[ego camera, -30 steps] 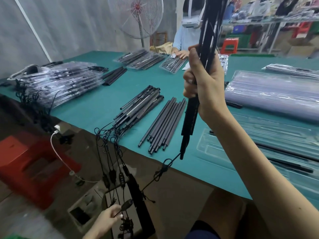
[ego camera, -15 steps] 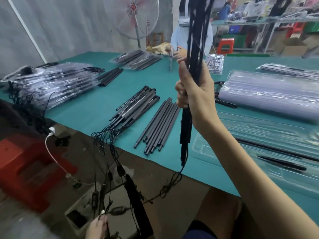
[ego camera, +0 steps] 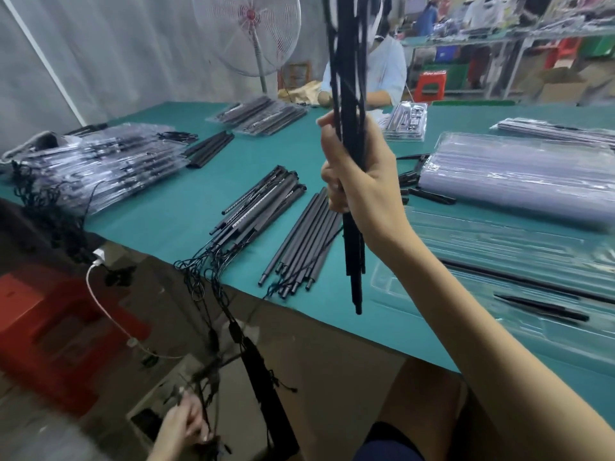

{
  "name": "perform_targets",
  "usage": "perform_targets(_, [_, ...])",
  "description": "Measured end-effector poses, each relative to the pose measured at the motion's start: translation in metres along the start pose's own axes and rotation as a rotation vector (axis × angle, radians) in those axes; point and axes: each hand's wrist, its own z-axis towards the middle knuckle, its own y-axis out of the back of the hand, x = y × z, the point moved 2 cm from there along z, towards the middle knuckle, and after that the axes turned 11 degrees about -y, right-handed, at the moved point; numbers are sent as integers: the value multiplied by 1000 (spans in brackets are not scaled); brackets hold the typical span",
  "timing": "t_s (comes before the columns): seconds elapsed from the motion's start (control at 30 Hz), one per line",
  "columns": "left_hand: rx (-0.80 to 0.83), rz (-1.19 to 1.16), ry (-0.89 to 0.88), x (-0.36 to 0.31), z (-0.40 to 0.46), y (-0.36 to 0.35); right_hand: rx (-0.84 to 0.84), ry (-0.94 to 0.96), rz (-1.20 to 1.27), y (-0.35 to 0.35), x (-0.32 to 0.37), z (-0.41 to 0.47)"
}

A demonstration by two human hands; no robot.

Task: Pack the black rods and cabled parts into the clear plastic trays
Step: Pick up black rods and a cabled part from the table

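- Head view: the upright bundle of long black rods [ego camera: 349,94] runs off the top edge; the left hand [ego camera: 184,425] is blurred, low near left.
- Since half a second ago, the hanging black cables [ego camera: 213,327] have swung left.
- The right hand [ego camera: 357,174] grips the bundle above the green table [ego camera: 166,211]; left fingers pinch the cables; the clear plastic tray [ego camera: 499,294] lies near right.

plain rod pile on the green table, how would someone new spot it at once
Start at the green table and go to its near edge, just left of the raised right hand. Two piles lie side by side; the plain rod pile is the right one. Unlike the cabled pile, it trails no wires off the edge.
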Motion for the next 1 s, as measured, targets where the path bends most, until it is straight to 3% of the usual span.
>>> perform_targets(0.1, [85,7,-176,-31,-5,-17,84,-15,-117,-3,-8,-3])
perform_targets(0.23, [181,54,-305,-92,-2,-40,253,-193,-186,-15,-28,-11])
perform_targets(0.47, [375,-338,-339,-182,-20,-75,427,-496,-268,-42,-71,-42])
perform_targets(0.6, [434,-224,-585,-222,-38,-97,556,-631,-365,-65,-97,-67])
perform_targets(0.63, [386,-175,-620,-224,-36,-97,575,-667,-362,-69,-102,-71])
perform_targets(0.77, [492,-328,-541,-227,-34,-99,465,-628,-166,-69,-103,-72])
perform_targets(0.83, [509,-25,-665,-216,-28,-105,418,-547,15,-64,-96,-62])
perform_targets(0.9, [499,362,-651,-193,-20,-111,375,-479,159,-56,-87,-50])
perform_targets(1.0, [699,929,-897,-154,-27,-102,322,-448,121,-44,-85,-42])
